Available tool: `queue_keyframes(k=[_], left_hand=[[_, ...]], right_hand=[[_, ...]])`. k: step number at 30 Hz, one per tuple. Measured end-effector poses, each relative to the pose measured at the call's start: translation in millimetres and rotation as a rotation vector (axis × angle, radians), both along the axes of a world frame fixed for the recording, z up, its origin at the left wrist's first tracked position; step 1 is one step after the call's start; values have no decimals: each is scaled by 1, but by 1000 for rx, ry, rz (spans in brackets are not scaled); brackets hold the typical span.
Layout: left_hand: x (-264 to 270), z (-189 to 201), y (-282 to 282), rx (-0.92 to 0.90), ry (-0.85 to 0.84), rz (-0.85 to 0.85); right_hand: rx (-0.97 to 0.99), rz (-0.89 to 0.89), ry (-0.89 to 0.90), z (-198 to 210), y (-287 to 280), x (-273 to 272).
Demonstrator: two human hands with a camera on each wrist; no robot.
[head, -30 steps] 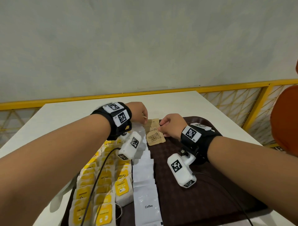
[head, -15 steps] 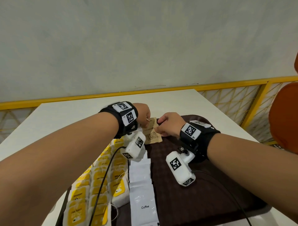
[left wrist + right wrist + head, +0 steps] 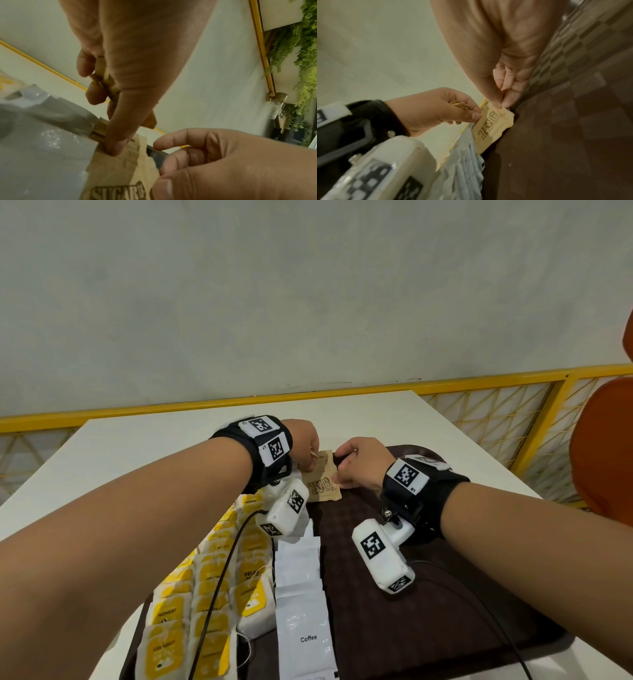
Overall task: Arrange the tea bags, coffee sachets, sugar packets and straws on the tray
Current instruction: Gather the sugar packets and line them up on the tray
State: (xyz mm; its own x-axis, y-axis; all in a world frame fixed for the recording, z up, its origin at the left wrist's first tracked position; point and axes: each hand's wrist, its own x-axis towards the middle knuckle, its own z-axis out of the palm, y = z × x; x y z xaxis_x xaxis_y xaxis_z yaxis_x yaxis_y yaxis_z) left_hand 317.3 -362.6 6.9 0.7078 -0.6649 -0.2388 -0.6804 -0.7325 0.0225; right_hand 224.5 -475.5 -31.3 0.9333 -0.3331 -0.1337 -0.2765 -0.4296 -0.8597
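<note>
- Head view: dark brown tray (image 3: 428,628) on a white counter (image 3: 154,446). On its left part, columns of yellow-labelled tea bags (image 3: 212,594); beside them a column of overlapping white coffee sachets (image 3: 301,604), the nearest printed "Coffee". At the far end of that column, a brown sugar packet (image 3: 320,486) lies flat on the tray.
- Head view, grips: left hand (image 3: 303,445) with fingers curled, thumb down on the packet's far left corner. Right hand (image 3: 361,462) curled at the packet's right edge.
- Head view, room: the tray's right part is bare brown surface; bare counter lies beyond the tray's far rim; a yellow railing (image 3: 376,386) runs behind the counter.
- Left wrist view: left hand (image 3: 137,60) grips a bunch of folded brown packets (image 3: 106,83) in its curled fingers while its thumb presses the flat sugar packet (image 3: 120,169). Grey sachet (image 3: 42,148) overlaps that packet's left side.
- Right wrist view: right hand (image 3: 510,65) pinches the sugar packet's (image 3: 493,121) far corner between thumb and fingertips, at the tray's (image 3: 573,135) checkered surface. Left hand (image 3: 440,108) clamped on its brown packets (image 3: 460,105).
</note>
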Motion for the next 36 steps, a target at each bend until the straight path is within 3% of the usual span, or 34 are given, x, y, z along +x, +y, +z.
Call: queue_keyframes(k=[4,9,15,17,19,21,23,27,30,36], left_hand=[[2,5,4,-56,11,-6],[4,13,18,-178,37,6],[6,22,45,-380,180,108],[5,20,51,-556,314,207],[-1,19,58,-845,536,303],[-9,21,65,-1124,769,335],[-15,24,70,-1263,889,301],[-31,32,70,-1274,925,211],[-46,35,69,-1285,953,156],[-62,30,77,-1126,967,151]], right_hand=[[-42,7,8,-3,0,1],[58,-39,1,-7,-4,2],[-84,-49,-27,-11,2,3],[-154,-50,-28,-9,5,2],[-159,-84,-89,-2,8,1],[12,-101,-225,13,12,-4],[271,-22,-334,35,25,-14],[472,169,-351,66,52,-28],[496,169,-327,69,60,-35],[553,141,-266,67,54,-48]])
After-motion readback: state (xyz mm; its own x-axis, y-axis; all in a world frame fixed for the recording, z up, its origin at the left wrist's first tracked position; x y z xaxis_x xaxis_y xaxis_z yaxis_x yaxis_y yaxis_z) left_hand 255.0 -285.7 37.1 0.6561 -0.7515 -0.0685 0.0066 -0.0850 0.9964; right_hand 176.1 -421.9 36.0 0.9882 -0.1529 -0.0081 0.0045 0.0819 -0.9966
